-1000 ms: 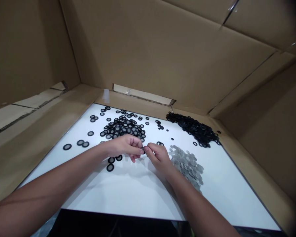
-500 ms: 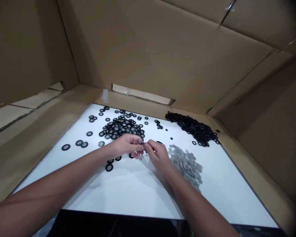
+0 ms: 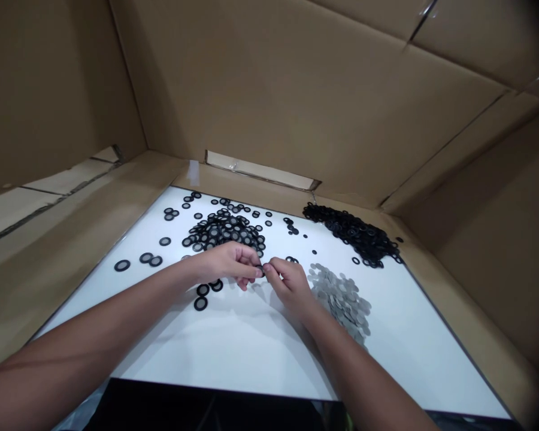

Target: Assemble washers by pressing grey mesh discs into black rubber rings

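Observation:
My left hand (image 3: 234,263) and my right hand (image 3: 288,280) meet over the middle of the white board. Between their fingertips is a small black rubber ring (image 3: 261,270), pinched from both sides. Whether a grey disc sits inside it cannot be made out. Just behind my left hand lies a pile of black rings with grey discs in them (image 3: 227,227). A heap of loose grey mesh-like discs (image 3: 341,299) is to the right of my right hand, partly covered by the forearm.
At the back right edge is a heap of plain black rings (image 3: 354,233). Several ringed discs (image 3: 200,303) lie scattered around the left side of the white board (image 3: 224,353). Cardboard walls (image 3: 260,90) enclose the board at the back and both sides.
The view has shifted slightly. Both hands stay together at nearly the same place, and the black ring between the fingertips shows more plainly now.

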{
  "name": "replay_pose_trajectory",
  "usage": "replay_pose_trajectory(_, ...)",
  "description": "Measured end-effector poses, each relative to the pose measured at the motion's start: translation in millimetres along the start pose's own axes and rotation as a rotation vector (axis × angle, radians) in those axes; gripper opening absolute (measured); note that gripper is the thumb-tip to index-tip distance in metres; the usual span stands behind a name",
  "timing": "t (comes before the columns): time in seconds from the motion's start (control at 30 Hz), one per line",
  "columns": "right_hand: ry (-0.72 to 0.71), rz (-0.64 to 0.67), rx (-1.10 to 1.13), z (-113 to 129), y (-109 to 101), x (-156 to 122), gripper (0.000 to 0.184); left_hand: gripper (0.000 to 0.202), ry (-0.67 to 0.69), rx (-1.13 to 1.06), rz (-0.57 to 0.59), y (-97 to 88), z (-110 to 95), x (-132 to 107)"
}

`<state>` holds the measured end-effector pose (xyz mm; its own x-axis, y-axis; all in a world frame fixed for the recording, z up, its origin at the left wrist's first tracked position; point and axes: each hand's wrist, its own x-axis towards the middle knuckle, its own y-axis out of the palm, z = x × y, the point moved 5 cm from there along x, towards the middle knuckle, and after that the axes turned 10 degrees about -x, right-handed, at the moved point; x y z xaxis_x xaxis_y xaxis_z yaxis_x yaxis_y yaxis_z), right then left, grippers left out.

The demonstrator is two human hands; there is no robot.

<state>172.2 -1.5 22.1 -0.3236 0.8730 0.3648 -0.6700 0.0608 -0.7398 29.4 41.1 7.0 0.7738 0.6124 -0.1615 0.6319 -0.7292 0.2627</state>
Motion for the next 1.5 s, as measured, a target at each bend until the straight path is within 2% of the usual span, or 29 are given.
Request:
replay_pose_trajectory(0.13,0.020,0.016,-0.021,-5,-1,2,0.038,0.020,0.030,0.016,-0.037,-2.4,6,4)
replay_pose_trajectory(0.33,0.035,0.024,-0.061,-3,1,3,0.037,0.019,0.036,0.019,-0.028,1.1,3,2)
replay_pose_trajectory(0.6,0.102,0.023,0.113,-9,2,0,0.038,0.024,0.110,0.004,-0.022,2.9,0,2)
replay_pose_trajectory(0.87,-0.015,-0.016,-0.047,1,-5,-2,0.032,0.022,0.150,0.063,-0.038,1.5,0,3)
replay_pose_trajectory(1.0,-0.040,-0.016,-0.063,4,-5,-2,0.032,0.024,0.133,0.078,-0.029,4.0,0,2)
replay_pose_trajectory(1.2,0.071,-0.022,0.204,-1,1,-3,0.038,0.025,0.091,0.024,0.033,11.1,-5,-3)
replay_pose_trajectory(1.3,0.115,-0.047,0.266,-3,3,-4,0.039,0.024,0.090,0.008,0.057,12.5,-8,-4)
replay_pose_trajectory(1.5,0.060,-0.038,0.163,-1,0,-3,0.036,0.024,0.052,-0.008,0.052,9.4,-5,-3)
